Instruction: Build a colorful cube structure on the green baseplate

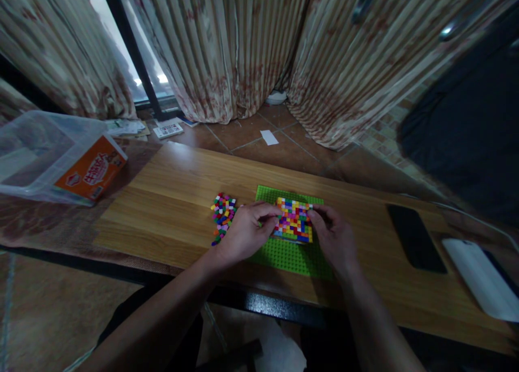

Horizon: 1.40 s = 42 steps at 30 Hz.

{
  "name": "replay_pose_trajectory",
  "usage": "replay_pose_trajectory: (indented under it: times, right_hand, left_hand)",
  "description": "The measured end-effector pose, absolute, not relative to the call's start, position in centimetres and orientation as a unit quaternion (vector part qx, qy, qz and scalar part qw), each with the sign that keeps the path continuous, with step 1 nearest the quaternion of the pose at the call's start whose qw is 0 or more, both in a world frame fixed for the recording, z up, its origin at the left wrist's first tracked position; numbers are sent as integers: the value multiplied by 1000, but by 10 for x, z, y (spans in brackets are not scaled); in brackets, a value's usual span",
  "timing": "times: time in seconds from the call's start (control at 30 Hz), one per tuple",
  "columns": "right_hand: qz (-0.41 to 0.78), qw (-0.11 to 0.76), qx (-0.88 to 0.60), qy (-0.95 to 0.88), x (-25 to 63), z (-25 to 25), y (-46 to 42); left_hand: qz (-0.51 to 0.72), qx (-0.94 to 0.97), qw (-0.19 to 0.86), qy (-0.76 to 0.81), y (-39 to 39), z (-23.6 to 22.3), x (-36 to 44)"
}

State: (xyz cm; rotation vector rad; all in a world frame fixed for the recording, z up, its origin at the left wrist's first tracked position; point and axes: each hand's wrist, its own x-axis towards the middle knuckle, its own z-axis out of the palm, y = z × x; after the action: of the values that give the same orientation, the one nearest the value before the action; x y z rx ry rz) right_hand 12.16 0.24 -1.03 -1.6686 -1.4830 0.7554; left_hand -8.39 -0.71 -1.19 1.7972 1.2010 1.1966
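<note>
A multicoloured block of small toy bricks [292, 220] sits over a green studded baseplate [290, 258]. At its left edge is my left hand [249, 228], thumb and forefinger pinched together; whatever lies between the tips is too small to make out. My right hand [334, 234] grips the block's right edge, thumb on the near side and fingers beyond it. Loose bricks in several colours form a pile [223, 215] just left of my left hand, which partly covers it.
The wooden tabletop [162, 199] carries a black phone-like slab [416, 237] and a white object [480, 277] at the right. A clear plastic box [48, 131] with an orange label stands far left. Curtains [227, 53] hang behind, and a paper [268, 137] lies on the tiled floor.
</note>
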Motion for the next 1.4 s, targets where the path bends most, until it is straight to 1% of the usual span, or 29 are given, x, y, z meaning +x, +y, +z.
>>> replay_pose_trajectory:
  times: [0.1,0.27,0.33,0.5,0.73,1.07,1.4]
  right_hand:
    - [277,388,-654,-587,123,-10,2]
    - [136,457,-612,-630,111,-6,-2]
    - [115,462,-588,-653,101,-4,-4]
    - [122,437,-578,-678,81,-6,-4]
    - [147,397,-593,-685,77,-9,0]
    - [182,385,-600,-677,77,-10,5]
    - [164,367,-602,-691,77,-8,4]
  left_hand:
    - [456,692,315,462,-7,-12,-84]
    - [454,692,314,465,-6,-13,-83]
    - [451,694,310,468,-6,-13,-83]
    - [443,695,319,468,-7,-12,-84]
    - [454,683,325,471,-7,-14,-82]
    - [450,676,335,479,-8,-16,-81]
    - [457,674,329,478,-8,-17,-80]
